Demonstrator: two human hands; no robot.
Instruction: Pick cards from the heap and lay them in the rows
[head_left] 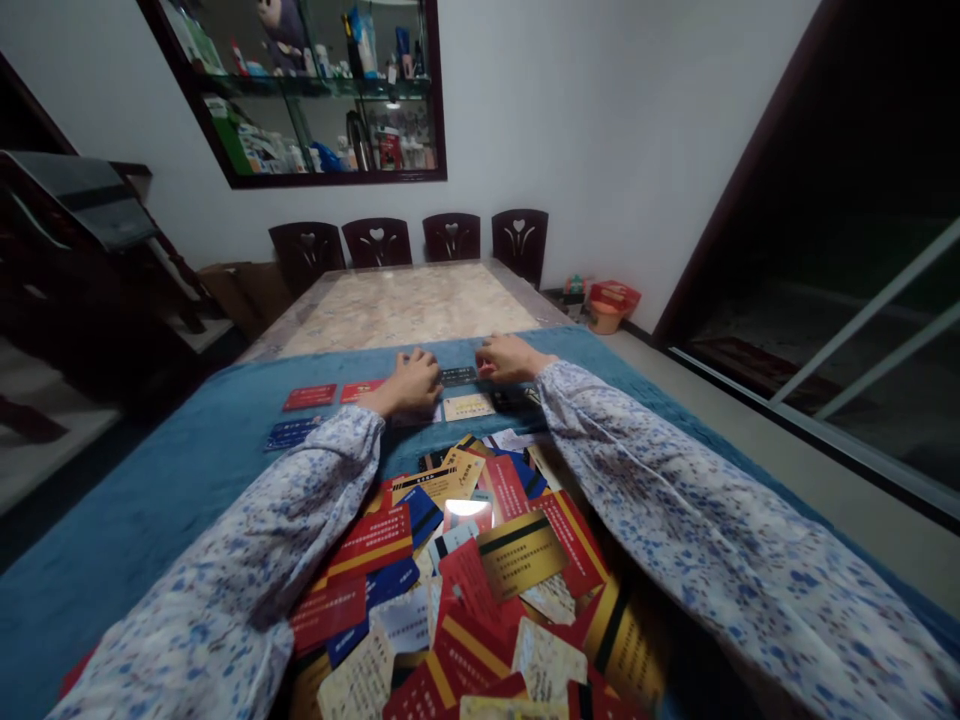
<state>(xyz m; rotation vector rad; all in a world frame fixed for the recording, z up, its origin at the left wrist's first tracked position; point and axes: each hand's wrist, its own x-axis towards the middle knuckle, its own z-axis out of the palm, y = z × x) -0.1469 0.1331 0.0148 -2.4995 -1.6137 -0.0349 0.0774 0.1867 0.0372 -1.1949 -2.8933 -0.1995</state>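
Observation:
A black card (457,376) lies between my two hands, at the far side of the rows on the blue cloth. My left hand (417,382), bent over the rows, has its fingers curled at the card's left end. At its right end, my right hand (508,358) is curled with the fingertips drawn together; the exact contact is partly hidden. Closer to me is a cream card (469,406). Left of my left hand are two red cards, one at the row's end (310,397), and a dark blue card (291,433). Between my forearms spreads a heap of mixed cards (465,570).
The blue cloth (225,400) covers the near part of a marble-patterned table (420,295). Several dark chairs (377,243) stand at its far end. A glass-shelved cabinet (315,90) is set in the wall. An orange bucket (604,317) sits on the floor at right.

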